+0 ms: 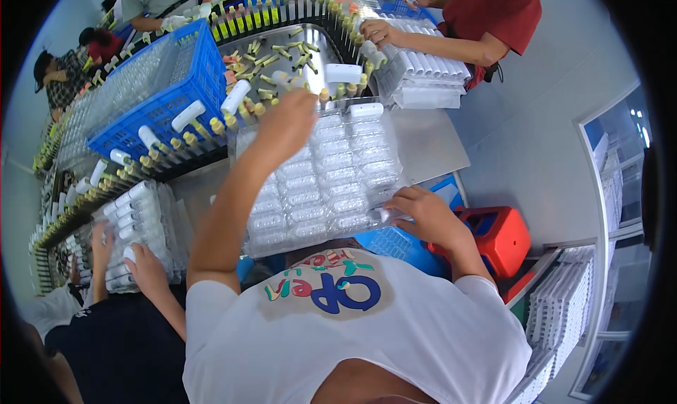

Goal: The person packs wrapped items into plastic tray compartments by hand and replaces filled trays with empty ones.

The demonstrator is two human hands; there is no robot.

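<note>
In the head view, the clear plastic tray [321, 171] lies in front of the person's chest, its columns of pockets running away from the body with a slight slant. Each pocket is a rounded oblong, its long axis roughly left to right; the thin, glossy sheet catches many small highlights. In the far right pocket sits a smooth white capsule [365, 111], its long axis across the tray.

The right hand [423, 212] is at the tray's near right edge, fingers curled around a small white piece [384, 214]; they cover much of it, so its axis cannot be told. The left hand [290, 118] is above the tray's far side, blurred; whether its fingers grip anything cannot be told.

Beyond the tray stands a row of yellow-tipped posts [217, 125], several topped with white oblongs [235, 96] tilted at differing angles. Behind it, a shiny metal pan [323, 51] holds scattered yellow-and-black pieces [254, 69].
</note>
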